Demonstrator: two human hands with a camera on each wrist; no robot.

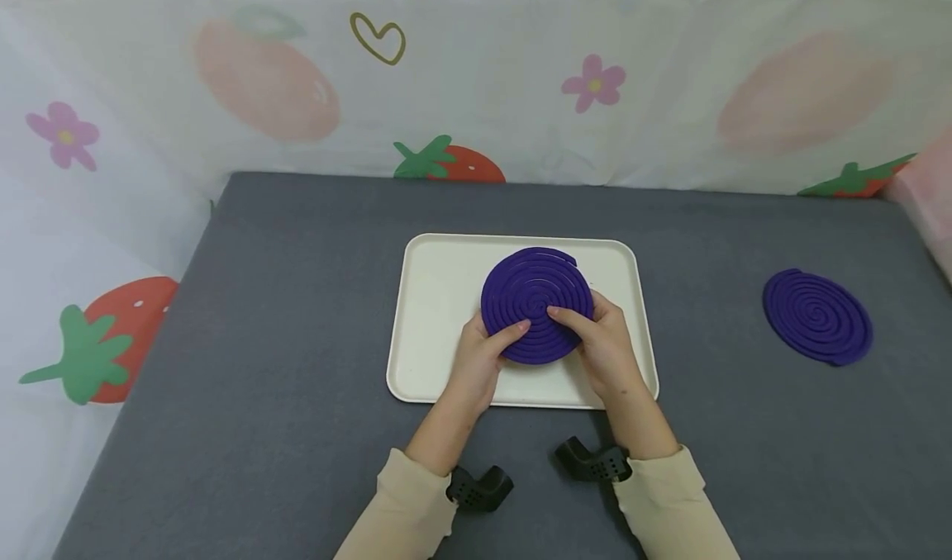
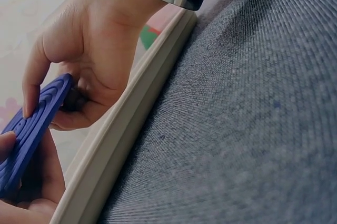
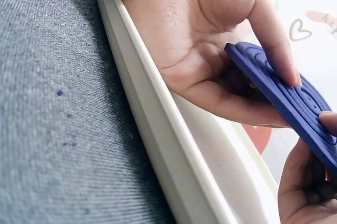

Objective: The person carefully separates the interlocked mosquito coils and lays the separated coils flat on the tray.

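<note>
Both hands hold a flat purple spiral disc above a cream tray. It is wound like a coiled rope, and its outer end shows at the upper right edge. My left hand grips the lower left side, thumb on the face and fingers behind. On the lower right side my right hand does the same, its thumb close to the spiral's centre. Seen from the left wrist, the disc is tilted, with the right hand beyond it. In the right wrist view, the left hand shows its palm.
A second purple spiral disc lies flat on the grey cloth to the right of the tray. Black wrist devices are worn at both cuffs. Behind the table hangs a white printed curtain with fruit and flowers.
</note>
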